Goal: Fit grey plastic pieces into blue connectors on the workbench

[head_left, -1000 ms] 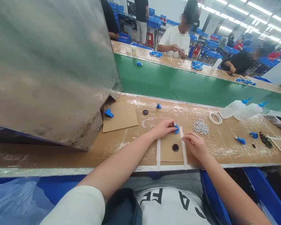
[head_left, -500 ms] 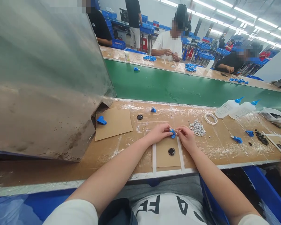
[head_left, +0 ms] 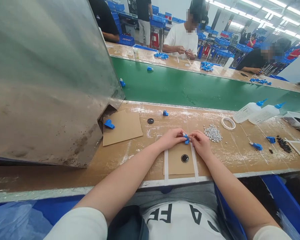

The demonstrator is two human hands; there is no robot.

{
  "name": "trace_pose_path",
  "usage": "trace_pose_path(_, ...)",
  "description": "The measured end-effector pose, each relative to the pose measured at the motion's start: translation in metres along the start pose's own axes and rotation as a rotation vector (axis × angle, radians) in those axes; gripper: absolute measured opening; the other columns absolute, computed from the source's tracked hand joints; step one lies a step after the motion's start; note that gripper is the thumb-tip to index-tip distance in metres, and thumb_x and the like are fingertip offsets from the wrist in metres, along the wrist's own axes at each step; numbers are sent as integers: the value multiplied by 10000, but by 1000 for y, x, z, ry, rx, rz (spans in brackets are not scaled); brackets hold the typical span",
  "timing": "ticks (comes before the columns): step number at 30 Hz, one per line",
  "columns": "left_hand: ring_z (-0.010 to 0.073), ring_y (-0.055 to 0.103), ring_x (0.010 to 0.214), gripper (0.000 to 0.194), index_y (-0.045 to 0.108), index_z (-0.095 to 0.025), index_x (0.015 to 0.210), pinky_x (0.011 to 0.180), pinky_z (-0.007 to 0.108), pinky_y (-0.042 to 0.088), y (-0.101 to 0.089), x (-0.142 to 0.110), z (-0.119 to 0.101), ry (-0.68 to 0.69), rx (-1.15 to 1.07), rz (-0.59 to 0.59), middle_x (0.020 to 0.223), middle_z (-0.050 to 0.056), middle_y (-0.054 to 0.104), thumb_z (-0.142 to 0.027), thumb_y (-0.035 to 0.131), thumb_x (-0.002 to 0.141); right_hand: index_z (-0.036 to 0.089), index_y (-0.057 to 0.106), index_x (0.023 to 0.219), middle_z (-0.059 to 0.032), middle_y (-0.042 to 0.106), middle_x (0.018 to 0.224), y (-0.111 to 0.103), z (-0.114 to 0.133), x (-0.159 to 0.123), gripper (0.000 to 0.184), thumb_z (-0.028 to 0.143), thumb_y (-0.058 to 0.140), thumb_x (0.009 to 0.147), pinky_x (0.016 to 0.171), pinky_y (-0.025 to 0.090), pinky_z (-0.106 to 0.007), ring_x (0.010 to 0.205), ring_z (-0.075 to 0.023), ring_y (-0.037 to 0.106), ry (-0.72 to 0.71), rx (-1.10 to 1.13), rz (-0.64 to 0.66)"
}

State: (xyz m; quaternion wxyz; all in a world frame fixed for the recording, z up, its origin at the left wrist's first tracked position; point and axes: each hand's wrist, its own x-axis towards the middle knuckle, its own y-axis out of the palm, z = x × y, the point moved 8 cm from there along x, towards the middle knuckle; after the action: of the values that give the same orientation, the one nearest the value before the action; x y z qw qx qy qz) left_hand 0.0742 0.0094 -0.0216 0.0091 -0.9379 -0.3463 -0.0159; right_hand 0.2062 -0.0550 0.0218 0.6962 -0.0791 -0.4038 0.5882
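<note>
The small blue piece [head_left: 186,140] is between my two hands, above the worktop [head_left: 236,156], just beyond the far edge of the cardboard mat [head_left: 176,167]. My left hand [head_left: 173,137] holds it in a pinch of thumb and fingers, with its pale end turned upward. My right hand [head_left: 200,143] is in close at its other side, the fingertips narrow together. I cannot tell if they press the piece or hold some tiny part, because the fingers hide this. So I judge that both hands are now at work on the same piece.

On the mat, between two white strips [head_left: 166,167], lies a round black dish [head_left: 184,158]. Just to the right of my right hand is the pile of grey bits [head_left: 213,133], and beyond it the tape roll [head_left: 228,128].

Toward the far edge of the worktop, on the left, I see a black disc [head_left: 150,121] and another blue piece [head_left: 165,113]. The two bottles [head_left: 247,112] lean near the far right corner. Outside of this, the green belt [head_left: 190,87] runs along the far edge, and across it a co-worker [head_left: 181,38] handles something small.
</note>
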Motion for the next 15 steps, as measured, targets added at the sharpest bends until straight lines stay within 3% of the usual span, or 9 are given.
trace_pose_path(6,248,730,1019,315,666,-173,968,945,387,530,0,1,1,-9,-8,-7,1040,92,777,-445,760,840,218,701,952,-60,693,920,-1,6,-2,191,306,563,1052,723,535,-318,806,-200,651,-68,-59,-24)
trace_pose_path(15,221,725,946,372,661,-165,940,912,373,533,-2,1,0,-11,-105,-17,962,69,775,-486,794,807,247,725,1175,-82,702,1025,2,22,-11,272,261,470,1080,701,554,-294,845,-198,695,-175,-272,-34)
